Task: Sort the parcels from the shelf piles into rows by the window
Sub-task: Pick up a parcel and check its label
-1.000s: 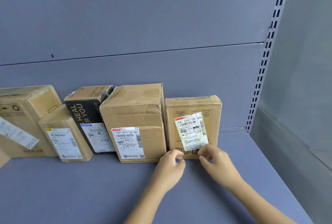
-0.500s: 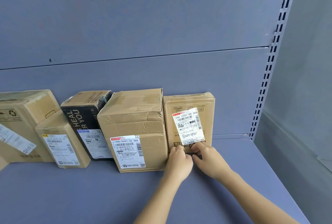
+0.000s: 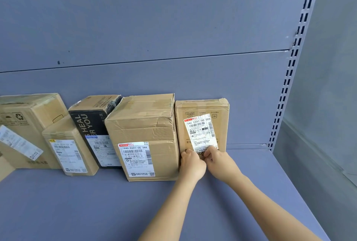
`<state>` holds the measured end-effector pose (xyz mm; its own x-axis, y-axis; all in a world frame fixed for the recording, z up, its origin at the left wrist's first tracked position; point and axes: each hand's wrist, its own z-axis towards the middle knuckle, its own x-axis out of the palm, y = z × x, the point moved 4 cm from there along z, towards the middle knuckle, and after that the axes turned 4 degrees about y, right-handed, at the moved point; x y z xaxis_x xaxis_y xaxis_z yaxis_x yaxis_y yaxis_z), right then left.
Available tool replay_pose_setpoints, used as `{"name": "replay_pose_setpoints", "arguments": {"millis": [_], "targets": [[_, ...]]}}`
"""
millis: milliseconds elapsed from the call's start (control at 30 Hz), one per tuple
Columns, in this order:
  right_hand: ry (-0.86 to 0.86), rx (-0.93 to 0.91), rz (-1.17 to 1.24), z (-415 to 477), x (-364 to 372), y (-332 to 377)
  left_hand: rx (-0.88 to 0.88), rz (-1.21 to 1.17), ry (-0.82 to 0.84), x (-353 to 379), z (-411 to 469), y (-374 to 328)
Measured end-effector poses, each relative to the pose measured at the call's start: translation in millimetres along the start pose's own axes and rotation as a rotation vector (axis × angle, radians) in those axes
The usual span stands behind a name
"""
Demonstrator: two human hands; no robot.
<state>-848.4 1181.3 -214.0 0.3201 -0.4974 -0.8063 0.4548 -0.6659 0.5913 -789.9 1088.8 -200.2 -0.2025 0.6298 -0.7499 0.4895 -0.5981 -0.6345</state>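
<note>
A row of cardboard parcels stands against the back of a blue-grey shelf point(image 3: 92, 208). At its right end is a small flat parcel point(image 3: 221, 110) with a white label point(image 3: 201, 132), upright and touching a bigger crumpled parcel point(image 3: 143, 124) on its left. My left hand point(image 3: 193, 164) and my right hand point(image 3: 221, 161) are side by side at the small parcel's lower front. Their curled fingers press on its bottom edge and on the label's lower edge, hiding them.
Further left stand a black parcel point(image 3: 87, 122) printed "HEAL YOU", a narrow tan parcel point(image 3: 65, 146) and a large box point(image 3: 25, 111) cut off by the frame. A slotted upright point(image 3: 289, 78) and a side wall point(image 3: 328, 144) close the shelf on the right.
My hands have come together at the small parcel's base, and the parcel has slid back and left against the crumpled parcel. The view has shifted slightly.
</note>
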Motion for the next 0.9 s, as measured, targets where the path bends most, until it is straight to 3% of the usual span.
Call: {"name": "replay_pose_setpoints", "arguments": {"millis": [167, 333, 533, 900], "targets": [[0.086, -0.027, 0.047, -13, -4, 5, 0.063, -0.008, 0.002, 0, -18, 3], [0.048, -0.068, 0.147, -32, -7, 17, 0.175, -0.106, -0.079, -12, -39, 3], [0.033, -0.148, 0.178, -54, -5, 41, 0.185, -0.16, -0.14, -29, -65, 19], [0.148, -0.338, 0.122, -93, 68, 168, 0.064, -0.165, -0.252, -126, -131, 152]]}}
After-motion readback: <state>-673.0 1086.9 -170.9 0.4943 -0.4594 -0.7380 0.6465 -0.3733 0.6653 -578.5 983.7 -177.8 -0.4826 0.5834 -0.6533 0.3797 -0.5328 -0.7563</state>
